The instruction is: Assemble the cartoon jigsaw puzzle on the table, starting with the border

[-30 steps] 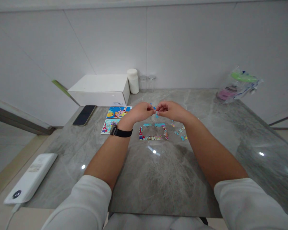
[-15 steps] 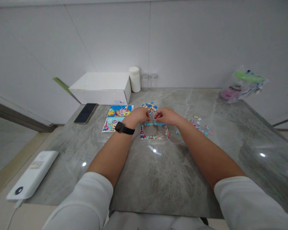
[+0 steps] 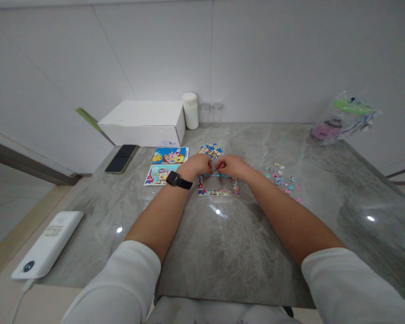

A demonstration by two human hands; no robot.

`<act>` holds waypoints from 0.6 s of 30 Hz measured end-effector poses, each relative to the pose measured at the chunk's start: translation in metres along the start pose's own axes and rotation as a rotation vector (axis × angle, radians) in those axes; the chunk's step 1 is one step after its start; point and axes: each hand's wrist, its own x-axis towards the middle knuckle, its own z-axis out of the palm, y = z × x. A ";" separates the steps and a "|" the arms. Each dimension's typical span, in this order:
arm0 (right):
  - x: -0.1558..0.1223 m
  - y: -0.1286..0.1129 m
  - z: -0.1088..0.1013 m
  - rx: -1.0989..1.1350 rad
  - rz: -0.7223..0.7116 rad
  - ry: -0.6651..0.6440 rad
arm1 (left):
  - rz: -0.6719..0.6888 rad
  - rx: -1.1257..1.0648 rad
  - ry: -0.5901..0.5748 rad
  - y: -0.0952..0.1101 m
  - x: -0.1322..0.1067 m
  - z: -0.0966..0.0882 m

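A jigsaw puzzle frame (image 3: pixel 219 192) of joined edge pieces lies on the grey table, its middle showing bare tabletop. At its far edge my left hand (image 3: pixel 203 164), with a black watch on the wrist, is closed in a pinch on a jigsaw piece. Close beside it, my right hand (image 3: pixel 228 165) pinches at the same light-blue edge, fingertips on a jigsaw piece. The fingers largely hide these pieces. Just beyond the hands sits a pile of blue and yellow pieces (image 3: pixel 212 150). Scattered pink and teal pieces (image 3: pixel 283 180) lie to the right of my right forearm.
Two cartoon picture cards, an upper one (image 3: pixel 168 155) and a lower one (image 3: pixel 155 175), lie left of the puzzle. Behind stand a white box (image 3: pixel 138 135), a white bottle (image 3: pixel 190 112) and two glass jars (image 3: pixel 211 116). A phone (image 3: pixel 121 158), white power bank (image 3: pixel 49 245) and plastic bag (image 3: pixel 344 119) flank these.
Both hands have come slightly closer together and a little nearer to me over the puzzle's far edge. The view has shifted slightly.
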 end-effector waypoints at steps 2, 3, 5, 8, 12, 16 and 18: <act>-0.001 -0.003 0.001 -0.027 -0.003 0.004 | -0.006 -0.001 -0.002 0.000 -0.001 -0.001; -0.001 -0.004 0.001 -0.041 -0.007 0.009 | -0.008 0.000 -0.001 0.001 -0.001 -0.001; -0.001 -0.005 0.002 -0.069 -0.018 0.022 | -0.009 0.006 0.001 0.001 -0.001 -0.001; -0.001 -0.005 0.004 -0.101 -0.036 0.035 | -0.009 0.023 -0.008 0.002 -0.003 -0.001; -0.001 -0.004 0.006 -0.128 -0.048 0.052 | -0.011 0.034 -0.017 0.005 -0.005 -0.003; -0.002 -0.006 0.005 -0.151 -0.058 0.057 | -0.018 0.037 -0.028 0.008 -0.005 -0.004; -0.003 -0.006 0.005 -0.166 -0.069 0.055 | -0.019 0.036 -0.027 0.009 -0.005 -0.004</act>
